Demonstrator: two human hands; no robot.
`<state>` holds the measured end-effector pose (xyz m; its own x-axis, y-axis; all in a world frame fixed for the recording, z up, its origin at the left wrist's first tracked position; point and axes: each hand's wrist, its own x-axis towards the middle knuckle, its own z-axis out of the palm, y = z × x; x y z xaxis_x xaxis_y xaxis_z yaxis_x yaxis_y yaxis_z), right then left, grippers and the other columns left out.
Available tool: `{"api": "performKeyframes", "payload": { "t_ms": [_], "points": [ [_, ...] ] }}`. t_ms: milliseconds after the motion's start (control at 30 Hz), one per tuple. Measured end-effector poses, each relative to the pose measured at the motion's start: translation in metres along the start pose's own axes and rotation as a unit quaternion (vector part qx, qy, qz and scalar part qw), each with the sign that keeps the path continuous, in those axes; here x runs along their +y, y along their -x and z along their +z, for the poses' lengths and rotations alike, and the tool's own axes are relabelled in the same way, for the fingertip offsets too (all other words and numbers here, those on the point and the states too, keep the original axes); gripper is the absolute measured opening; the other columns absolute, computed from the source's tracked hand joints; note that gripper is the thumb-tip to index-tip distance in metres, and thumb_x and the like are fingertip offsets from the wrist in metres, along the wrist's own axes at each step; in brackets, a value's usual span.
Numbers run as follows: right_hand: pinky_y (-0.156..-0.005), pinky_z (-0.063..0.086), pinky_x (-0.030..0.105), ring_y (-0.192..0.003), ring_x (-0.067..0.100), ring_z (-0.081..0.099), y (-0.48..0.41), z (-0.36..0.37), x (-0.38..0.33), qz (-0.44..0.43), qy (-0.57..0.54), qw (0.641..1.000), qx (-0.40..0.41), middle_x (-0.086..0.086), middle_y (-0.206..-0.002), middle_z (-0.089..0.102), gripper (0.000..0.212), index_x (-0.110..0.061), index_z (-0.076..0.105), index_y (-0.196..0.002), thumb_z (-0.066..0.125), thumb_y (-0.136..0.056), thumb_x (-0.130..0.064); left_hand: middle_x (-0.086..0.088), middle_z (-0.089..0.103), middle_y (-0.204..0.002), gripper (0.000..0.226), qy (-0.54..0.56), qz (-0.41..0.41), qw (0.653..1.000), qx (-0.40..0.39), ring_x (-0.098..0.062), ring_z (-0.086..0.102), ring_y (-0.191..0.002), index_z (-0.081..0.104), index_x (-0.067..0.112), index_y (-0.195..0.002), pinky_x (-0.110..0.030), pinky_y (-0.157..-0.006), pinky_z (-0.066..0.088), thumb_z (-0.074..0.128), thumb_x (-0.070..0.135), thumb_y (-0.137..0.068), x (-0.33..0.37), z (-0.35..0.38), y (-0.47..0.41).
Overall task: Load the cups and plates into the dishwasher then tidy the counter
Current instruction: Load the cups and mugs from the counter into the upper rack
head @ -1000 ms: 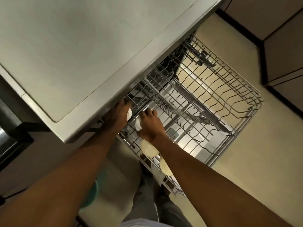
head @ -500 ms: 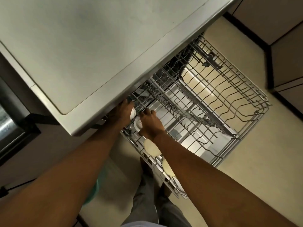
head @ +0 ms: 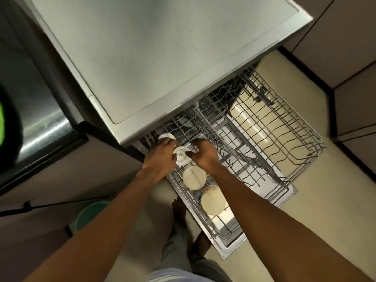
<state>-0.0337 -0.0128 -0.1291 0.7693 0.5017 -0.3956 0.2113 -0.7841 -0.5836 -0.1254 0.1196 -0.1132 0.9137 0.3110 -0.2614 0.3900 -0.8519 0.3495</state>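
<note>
Head view: left hand (head: 159, 160) and right hand (head: 204, 156) both grip the white cup (head: 181, 157) between them in the rack (head: 284, 127).

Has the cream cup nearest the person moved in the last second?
No. The cream cup stands in the same spot in the left row of the rack, near its front corner. Only the camera has shifted.

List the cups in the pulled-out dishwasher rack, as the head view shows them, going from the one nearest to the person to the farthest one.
In order: nearest cream cup → second cream cup → white printed cup → white cup at the counter edge.
</note>
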Motion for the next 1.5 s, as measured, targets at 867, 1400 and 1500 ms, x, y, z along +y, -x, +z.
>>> {"api": "performKeyframes", "payload": {
  "t_ms": [867, 1400, 1500],
  "points": [
    [-0.087, 0.044, 0.011, -0.097, 0.007, 0.060, 0.136, -0.065, -0.175, -0.316, -0.123, 0.931, 0.136, 0.001, -0.104, 0.067, 0.020, -0.010, 0.069, -0.107, 0.065, -0.090, -0.018, 0.000, 0.063, -0.116, 0.030, 0.155, -0.108, 0.900, 0.392, -0.018, 0.055, -0.112, 0.062, 0.014, -0.113, -0.019, -0.094, 0.037, 0.066, 0.014, -0.084, -0.029, -0.159, 0.199],
    [-0.085, 0.034, 0.000, -0.095, 0.011, 0.063, 0.028, 0.009, -0.399, -0.382, -0.132, 0.899, 0.166, 0.002, -0.101, 0.070, 0.021, -0.010, 0.071, -0.104, 0.069, -0.085, -0.018, -0.004, 0.063, -0.112, 0.028, 0.115, -0.105, 0.868, 0.471, -0.024, 0.057, -0.107, 0.060, 0.012, -0.113, -0.033, -0.094, 0.044, 0.065, 0.019, -0.086, -0.226, -0.300, 0.150],
    [-0.085, 0.033, -0.001, -0.095, 0.012, 0.063, 0.010, 0.022, -0.431, -0.394, -0.131, 0.895, 0.161, 0.004, -0.101, 0.070, 0.021, -0.008, 0.071, -0.104, 0.069, -0.085, -0.016, -0.003, 0.062, -0.113, 0.030, 0.111, -0.115, 0.868, 0.470, -0.022, 0.056, -0.107, 0.060, 0.011, -0.114, -0.033, -0.094, 0.045, 0.066, 0.021, -0.087, -0.254, -0.313, 0.136]
  ]
}}
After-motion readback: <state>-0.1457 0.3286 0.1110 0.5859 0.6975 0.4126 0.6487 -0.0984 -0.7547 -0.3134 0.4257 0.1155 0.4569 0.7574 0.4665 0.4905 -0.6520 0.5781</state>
